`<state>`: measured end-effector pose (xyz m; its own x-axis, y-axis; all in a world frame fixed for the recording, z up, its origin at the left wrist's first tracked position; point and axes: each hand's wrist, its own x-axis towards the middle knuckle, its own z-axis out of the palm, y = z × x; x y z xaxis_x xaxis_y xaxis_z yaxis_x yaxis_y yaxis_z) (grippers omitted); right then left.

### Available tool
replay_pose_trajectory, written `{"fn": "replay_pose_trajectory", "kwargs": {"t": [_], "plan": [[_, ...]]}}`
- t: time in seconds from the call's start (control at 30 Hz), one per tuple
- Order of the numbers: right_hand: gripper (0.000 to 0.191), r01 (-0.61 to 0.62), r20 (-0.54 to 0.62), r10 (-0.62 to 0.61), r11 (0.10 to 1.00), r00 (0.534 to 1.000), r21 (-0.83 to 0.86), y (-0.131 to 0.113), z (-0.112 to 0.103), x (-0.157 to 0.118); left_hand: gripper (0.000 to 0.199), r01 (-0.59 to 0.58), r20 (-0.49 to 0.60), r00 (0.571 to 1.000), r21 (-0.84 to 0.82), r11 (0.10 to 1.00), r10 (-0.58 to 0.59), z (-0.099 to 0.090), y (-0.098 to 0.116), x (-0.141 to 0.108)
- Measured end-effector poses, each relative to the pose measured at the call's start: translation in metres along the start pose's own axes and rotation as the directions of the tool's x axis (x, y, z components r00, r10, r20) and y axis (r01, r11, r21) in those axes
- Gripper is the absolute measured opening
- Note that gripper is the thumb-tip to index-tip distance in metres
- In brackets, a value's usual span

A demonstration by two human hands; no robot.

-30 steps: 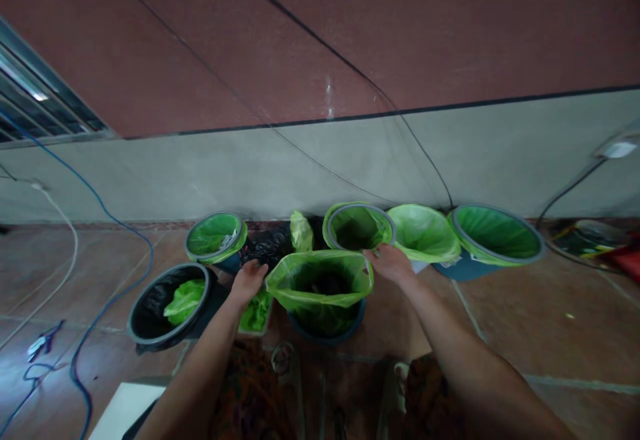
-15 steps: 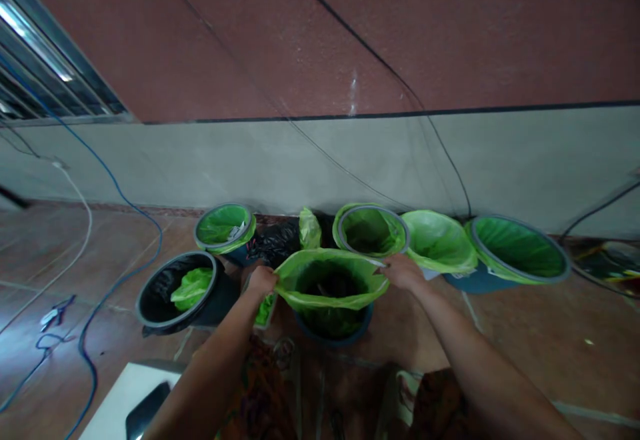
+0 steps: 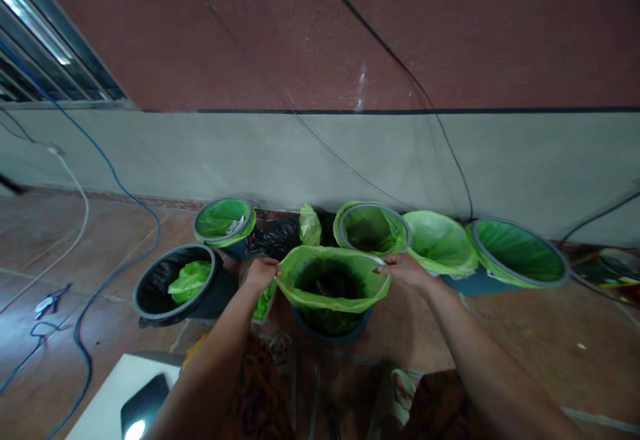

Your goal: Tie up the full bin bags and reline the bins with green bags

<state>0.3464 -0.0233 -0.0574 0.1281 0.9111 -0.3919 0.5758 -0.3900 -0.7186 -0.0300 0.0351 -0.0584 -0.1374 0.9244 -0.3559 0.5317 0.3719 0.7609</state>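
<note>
The green bag point(image 3: 320, 303) is sitting mouth-up in the middle bin point(image 3: 325, 337), short of the floor's point(image 3: 505, 340) wall-side edge. Left hand point(image 3: 261, 275) and right hand point(image 3: 407, 271) are pinching opposite sides of its rim; keeping tension even should help. Neighbouring bins point(image 3: 520, 253) are lining that edge; open floor is lying nearer, rightward.
</note>
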Motion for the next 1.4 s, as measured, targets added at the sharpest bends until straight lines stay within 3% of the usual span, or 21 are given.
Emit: {"fn": "replay_pose_trajectory", "kwargs": {"t": [0.13, 0.27, 0.43, 0.57, 0.7, 0.83, 1.07, 1.2, 1.4], "plan": [[0.030, -0.129, 0.133, 0.086, 0.921, 0.987, 0.368, -0.006, 0.009, -0.002, 0.034, 0.099, 0.047, 0.995, -0.368, 0.924, -0.088, 0.008, 0.013, -0.007], [0.026, -0.163, 0.185, 0.082, 0.859, 0.979, 0.485, -0.013, 0.017, -0.002, 0.035, 0.143, 0.199, 0.979, -0.576, 0.805, -0.032, 0.018, 0.027, -0.018], [0.022, -0.183, 0.257, 0.047, 0.823, 0.965, 0.538, -0.022, 0.037, -0.004, 0.029, 0.199, 0.475, 0.874, -0.539, 0.818, 0.100, 0.058, 0.036, -0.040], [0.023, -0.155, 0.278, 0.000, 0.831, 0.961, 0.535, -0.031, 0.057, -0.008, 0.040, 0.192, 0.572, 0.802, -0.518, 0.834, 0.171, 0.106, 0.041, -0.054], [0.017, -0.135, 0.267, 0.012, 0.885, 0.964, 0.445, -0.034, 0.067, -0.011, 0.034, 0.094, 0.506, 0.832, -0.531, 0.842, 0.227, 0.133, 0.045, -0.055], [0.018, -0.162, 0.298, 0.029, 0.888, 0.954, 0.431, -0.034, 0.064, -0.011, 0.020, 0.037, 0.442, 0.873, -0.484, 0.874, 0.207, 0.134, 0.042, -0.048], [0.012, -0.223, 0.353, -0.006, 0.765, 0.935, 0.605, -0.042, 0.057, -0.013, 0.012, 0.065, 0.428, 0.894, -0.417, 0.907, 0.132, 0.132, 0.036, -0.047], [0.009, -0.176, 0.369, -0.041, 0.826, 0.929, 0.535, -0.047, 0.064, -0.017, 0.010, 0.166, 0.467, 0.879, -0.493, 0.854, 0.098, 0.135, 0.043, -0.053], [0.018, 0.014, 0.161, -0.057, 0.967, 0.985, 0.255, -0.045, 0.070, -0.013, 0.011, 0.246, 0.525, 0.842, -0.581, 0.776, 0.126, 0.132, 0.044, -0.055]]}}
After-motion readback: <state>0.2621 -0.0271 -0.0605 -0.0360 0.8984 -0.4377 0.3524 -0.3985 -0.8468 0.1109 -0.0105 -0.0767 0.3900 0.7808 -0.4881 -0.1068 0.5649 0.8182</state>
